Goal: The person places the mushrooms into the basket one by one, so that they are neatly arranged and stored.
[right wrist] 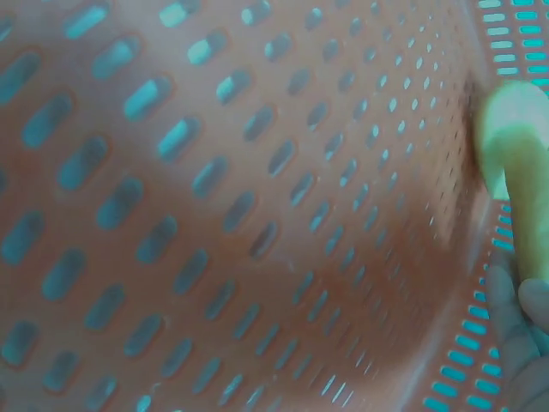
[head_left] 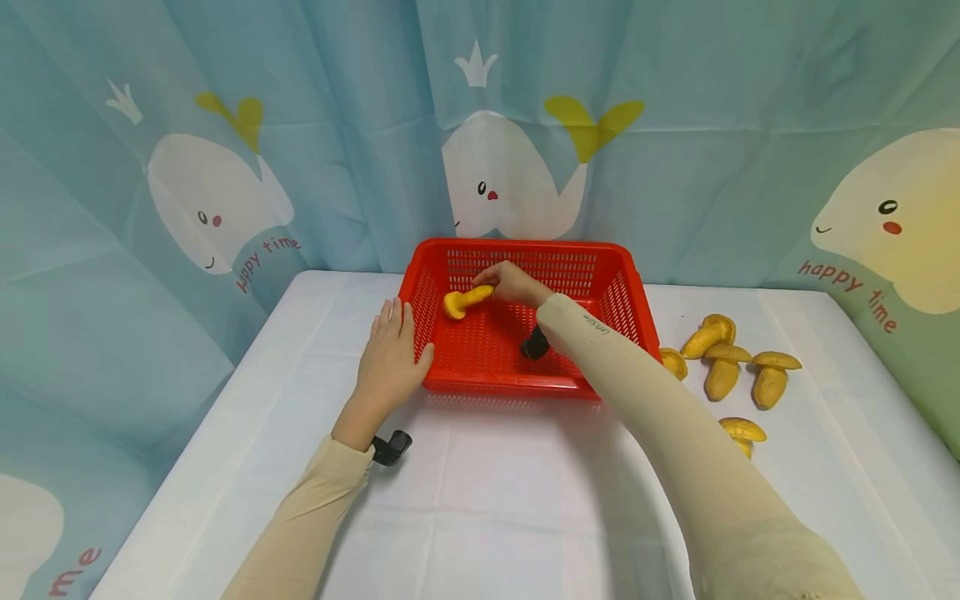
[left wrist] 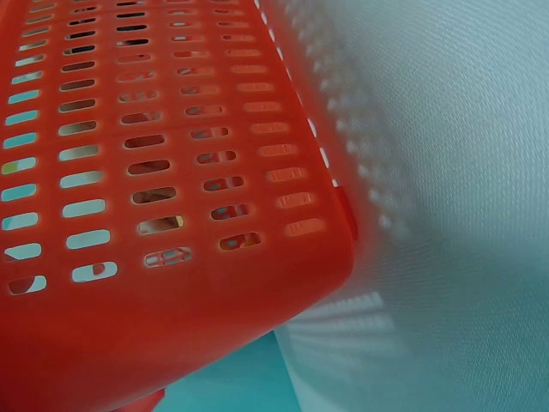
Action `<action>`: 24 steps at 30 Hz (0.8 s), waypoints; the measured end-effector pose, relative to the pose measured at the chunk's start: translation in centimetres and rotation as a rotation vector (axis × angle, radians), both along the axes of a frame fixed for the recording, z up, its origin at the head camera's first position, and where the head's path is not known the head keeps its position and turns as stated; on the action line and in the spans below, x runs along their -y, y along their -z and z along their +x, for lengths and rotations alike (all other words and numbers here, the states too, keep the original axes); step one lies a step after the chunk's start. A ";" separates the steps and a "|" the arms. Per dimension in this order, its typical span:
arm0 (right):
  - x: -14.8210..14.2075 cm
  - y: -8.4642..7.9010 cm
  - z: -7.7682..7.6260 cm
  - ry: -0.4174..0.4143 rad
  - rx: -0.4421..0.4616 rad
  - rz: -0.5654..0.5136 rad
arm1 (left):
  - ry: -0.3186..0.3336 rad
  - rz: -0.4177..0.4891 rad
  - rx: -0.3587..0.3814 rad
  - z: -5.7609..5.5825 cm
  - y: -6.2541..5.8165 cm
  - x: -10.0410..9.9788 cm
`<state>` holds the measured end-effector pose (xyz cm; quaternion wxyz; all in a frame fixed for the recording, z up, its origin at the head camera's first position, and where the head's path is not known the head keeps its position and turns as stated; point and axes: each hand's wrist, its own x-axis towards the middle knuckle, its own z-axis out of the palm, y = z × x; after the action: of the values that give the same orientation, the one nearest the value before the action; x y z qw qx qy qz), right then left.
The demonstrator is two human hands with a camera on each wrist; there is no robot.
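A red plastic basket (head_left: 480, 358) with slotted walls stands at the back of the table. Inside it, my right hand (head_left: 512, 282) pinches a yellow mushroom (head_left: 472, 297) by its stem end, the cap pointing left. In the right wrist view the mushroom (right wrist: 525, 180) shows at the right edge, with fingers (right wrist: 506, 318) at its lower end. My left hand (head_left: 390, 358) lies with straight fingers against the basket's left side. The left wrist view is filled mostly by the basket's slotted outer wall (left wrist: 171, 300); the left hand is outside that view.
Right of the basket, several yellow mushrooms lie on the white-covered table (head_left: 480, 500), among them one mushroom (head_left: 772, 379) farthest right and one (head_left: 742, 432) partly hidden by the right sleeve. A blue curtain (head_left: 360, 167) with whale prints hangs close behind the basket.
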<state>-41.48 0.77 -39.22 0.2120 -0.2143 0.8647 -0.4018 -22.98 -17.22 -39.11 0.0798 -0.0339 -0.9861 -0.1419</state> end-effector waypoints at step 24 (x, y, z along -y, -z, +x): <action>-1.1 0.2 -0.7 -0.019 0.089 0.041 | -0.001 -0.008 -0.009 0.0 0.1 0.0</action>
<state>-42.19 1.88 -39.46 0.2583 -0.1999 0.8604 -0.3911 -22.97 -17.19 -39.18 0.0843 -0.0342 -0.9863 -0.1378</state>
